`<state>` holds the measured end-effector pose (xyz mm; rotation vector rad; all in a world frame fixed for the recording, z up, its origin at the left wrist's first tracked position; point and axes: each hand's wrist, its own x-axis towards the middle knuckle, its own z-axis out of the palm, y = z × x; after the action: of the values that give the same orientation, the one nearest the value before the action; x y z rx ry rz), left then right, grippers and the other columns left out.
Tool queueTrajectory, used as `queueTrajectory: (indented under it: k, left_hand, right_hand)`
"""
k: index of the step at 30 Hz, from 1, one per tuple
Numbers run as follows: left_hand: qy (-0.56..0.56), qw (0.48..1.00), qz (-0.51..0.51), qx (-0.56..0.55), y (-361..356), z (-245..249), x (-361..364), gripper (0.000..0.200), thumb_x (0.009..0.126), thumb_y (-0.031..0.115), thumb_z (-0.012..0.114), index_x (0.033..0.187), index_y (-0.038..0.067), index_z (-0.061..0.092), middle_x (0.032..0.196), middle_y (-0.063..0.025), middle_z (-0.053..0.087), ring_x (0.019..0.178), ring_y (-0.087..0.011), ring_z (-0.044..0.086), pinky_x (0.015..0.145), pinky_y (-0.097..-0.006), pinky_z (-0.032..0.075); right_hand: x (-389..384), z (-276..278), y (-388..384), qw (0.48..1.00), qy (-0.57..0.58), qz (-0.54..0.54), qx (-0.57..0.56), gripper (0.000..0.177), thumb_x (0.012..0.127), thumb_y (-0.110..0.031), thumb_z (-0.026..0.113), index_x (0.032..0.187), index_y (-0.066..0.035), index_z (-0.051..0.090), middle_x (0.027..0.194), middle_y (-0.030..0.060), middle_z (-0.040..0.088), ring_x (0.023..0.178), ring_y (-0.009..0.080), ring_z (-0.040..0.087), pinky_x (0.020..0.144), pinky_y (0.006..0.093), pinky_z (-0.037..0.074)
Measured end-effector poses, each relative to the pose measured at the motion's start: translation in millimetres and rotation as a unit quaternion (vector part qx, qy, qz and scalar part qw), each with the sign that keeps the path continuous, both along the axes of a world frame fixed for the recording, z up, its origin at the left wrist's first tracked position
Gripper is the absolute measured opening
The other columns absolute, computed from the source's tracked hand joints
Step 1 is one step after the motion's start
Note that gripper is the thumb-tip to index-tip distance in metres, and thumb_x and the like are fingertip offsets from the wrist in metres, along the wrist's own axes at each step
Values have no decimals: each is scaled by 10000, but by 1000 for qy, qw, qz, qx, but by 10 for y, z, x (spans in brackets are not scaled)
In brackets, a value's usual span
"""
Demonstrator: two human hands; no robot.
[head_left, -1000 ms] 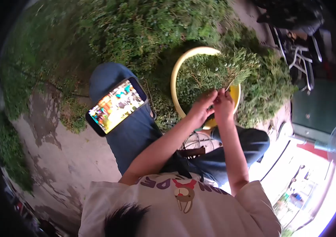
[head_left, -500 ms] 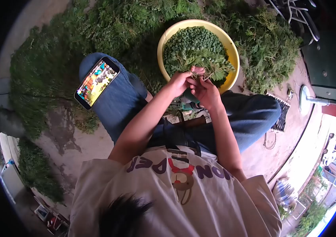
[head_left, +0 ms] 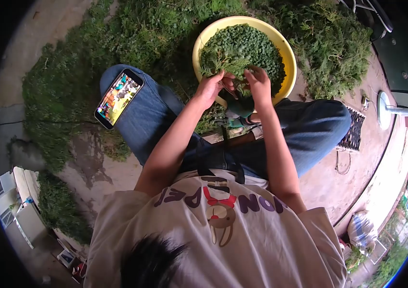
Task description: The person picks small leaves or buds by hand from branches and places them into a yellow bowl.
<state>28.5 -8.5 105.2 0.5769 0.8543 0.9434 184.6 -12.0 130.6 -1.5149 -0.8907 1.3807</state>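
Note:
A yellow basin (head_left: pixel 289 56) in front of my knees is filled with small round green cones (head_left: pixel 256 43). Over its near side, my left hand (head_left: pixel 209 89) is closed on a leafy evergreen sprig (head_left: pixel 228 64), whose fronds spread across the cones. To its right, my right hand (head_left: pixel 260 85) is held with thumb and fingers pinched together at the sprig's right side. Whatever lies between those fingertips is too small to make out. Both hands are apart from the basin's rim.
Heaps of cut evergreen branches (head_left: pixel 141 33) lie behind and left of the basin, with another pile (head_left: pixel 331 53) to the right. A phone (head_left: pixel 119 98) playing video rests on my left knee. A fan-like stand (head_left: pixel 384 110) and a white sack (head_left: pixel 363 229) are at right.
My hands have moved apart, the left slightly left and the right upward to the right. The whole view has shifted a little.

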Motion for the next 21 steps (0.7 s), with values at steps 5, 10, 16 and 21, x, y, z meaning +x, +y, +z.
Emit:
queueTrajectory:
  k: [5, 10, 16, 21]
  left_hand:
    - [-21, 999, -22, -21, -203, 242, -63, 302, 901, 263, 406, 878, -7, 540, 543, 34, 372, 491, -72, 332, 597, -260, 368]
    - [-6, 996, -12, -89, -290, 150, -144, 335, 915, 272, 360, 922, -13, 534, 522, 69, 297, 462, -42, 241, 517, -218, 280]
    - [-10, 996, -4, -87, -209, 82, -165, 369, 905, 326, 365, 880, 16, 563, 470, 85, 237, 424, -49, 195, 441, -219, 227]
    - [-16, 995, 2, -96, -218, 53, -148, 413, 907, 360, 328, 887, 19, 561, 466, 84, 232, 413, -53, 175, 438, -217, 220]
  right_hand:
    - [65, 128, 94, 956, 287, 56, 24, 448, 775, -80, 501, 1200, -7, 381, 943, 121, 520, 784, 159, 532, 582, 278, 423]
    - [-72, 210, 33, 959, 261, 103, -22, 322, 781, -88, 530, 1090, -12, 481, 828, 87, 537, 660, 122, 512, 535, 263, 406]
    - [-102, -67, 42, 998, -24, 35, 41, 178, 789, -127, 594, 915, -2, 576, 645, 7, 555, 504, 63, 461, 428, 203, 348]
    - [-79, -33, 55, 1000, 23, 10, 18, 160, 809, -139, 582, 910, -15, 579, 663, -6, 557, 523, 45, 453, 430, 191, 337]
